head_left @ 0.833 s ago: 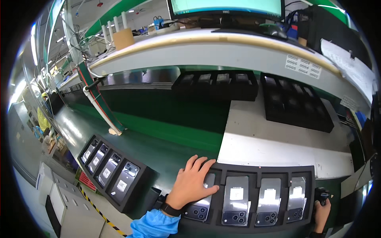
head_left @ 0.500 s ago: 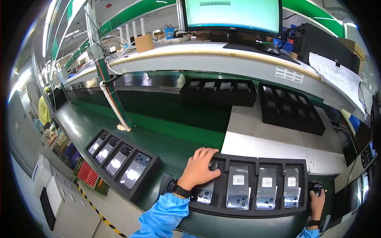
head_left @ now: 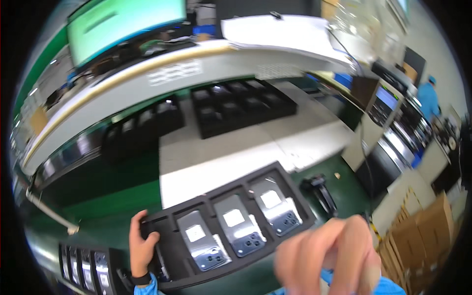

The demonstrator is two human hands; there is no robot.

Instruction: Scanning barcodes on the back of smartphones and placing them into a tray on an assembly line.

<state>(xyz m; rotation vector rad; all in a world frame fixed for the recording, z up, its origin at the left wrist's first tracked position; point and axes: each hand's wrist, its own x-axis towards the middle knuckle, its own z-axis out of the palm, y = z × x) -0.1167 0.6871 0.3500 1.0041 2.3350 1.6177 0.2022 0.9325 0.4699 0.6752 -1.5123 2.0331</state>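
A black foam tray (head_left: 199, 200) sits before me, tilted in view. Three phones, one at the tray's left (head_left: 202, 241), one in the middle (head_left: 238, 226) and one at the right (head_left: 275, 206), lie back up with white labels. My left hand (head_left: 140, 250) grips the tray's left end, thumb over the rim. Beside that thumb, the leftmost slot shows only the edge of a dark phone (head_left: 161, 265). My right hand (head_left: 329, 255) is raised close to the camera in front of the tray's right corner, curled and smeared by motion; whether it holds anything is unclear. A black handheld scanner (head_left: 320, 194) lies right of the tray.
Another tray of phones (head_left: 112, 258) stands at the lower left. Behind the white board (head_left: 231, 157) are a larger black tray (head_left: 243, 105) and a darker one (head_left: 142, 125). Papers (head_left: 275, 32) and a monitor (head_left: 125, 27) occupy the shelf above. Cardboard boxes (head_left: 423, 231) stand at right.
The view has swung right. My right hand has left the scanner and come up near the camera. My left hand has shifted from over the leftmost phone to the tray's left end.
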